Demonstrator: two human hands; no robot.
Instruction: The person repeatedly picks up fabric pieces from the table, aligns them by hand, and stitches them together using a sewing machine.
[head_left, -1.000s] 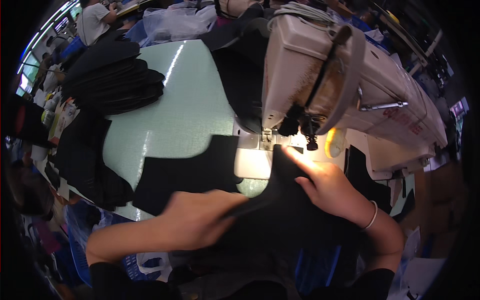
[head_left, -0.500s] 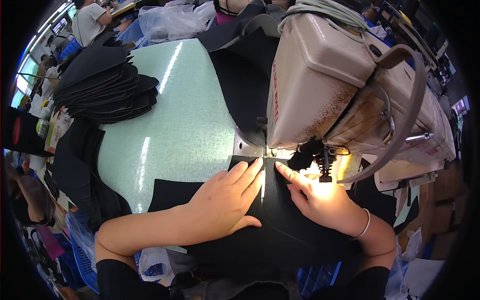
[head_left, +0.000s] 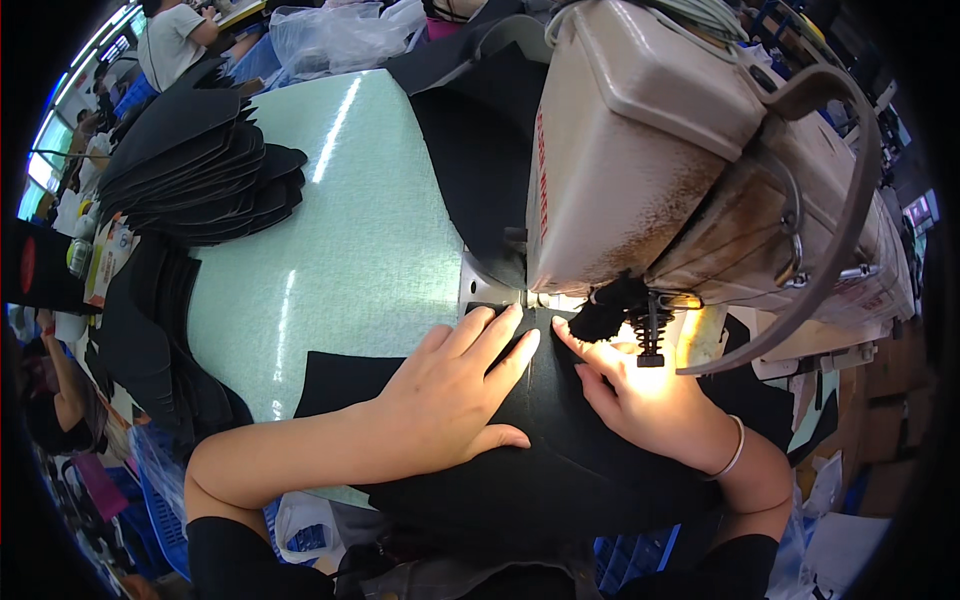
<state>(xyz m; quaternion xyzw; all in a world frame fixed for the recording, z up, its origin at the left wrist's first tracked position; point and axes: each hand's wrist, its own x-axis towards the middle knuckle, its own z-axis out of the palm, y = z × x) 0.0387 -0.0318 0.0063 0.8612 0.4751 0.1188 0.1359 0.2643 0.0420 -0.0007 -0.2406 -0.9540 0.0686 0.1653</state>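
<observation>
Black fabric pieces (head_left: 520,450) lie under both my hands, with a seam line running toward the needle area of a beige sewing machine (head_left: 620,150). My left hand (head_left: 455,390) rests flat on the fabric left of the seam, fingers stretched out and thumb apart. On the right of the seam, my right hand (head_left: 645,395) presses the fabric with its index finger pointing toward the machine's foot. A bright lamp glare washes out part of that hand. More black fabric (head_left: 485,170) trails off behind the needle area.
A stack of cut black pieces (head_left: 200,170) sits on the pale green table (head_left: 340,230) at the far left, with another stack (head_left: 150,330) nearer. Clear plastic bags (head_left: 340,40) lie at the back. A person (head_left: 175,45) is at the far left. A blue crate (head_left: 635,555) stands below.
The index and middle fingers of my left hand have spread apart. The seam by the needle looks slightly shifted left, and the whole view has moved a little. My right hand stays nearly in place.
</observation>
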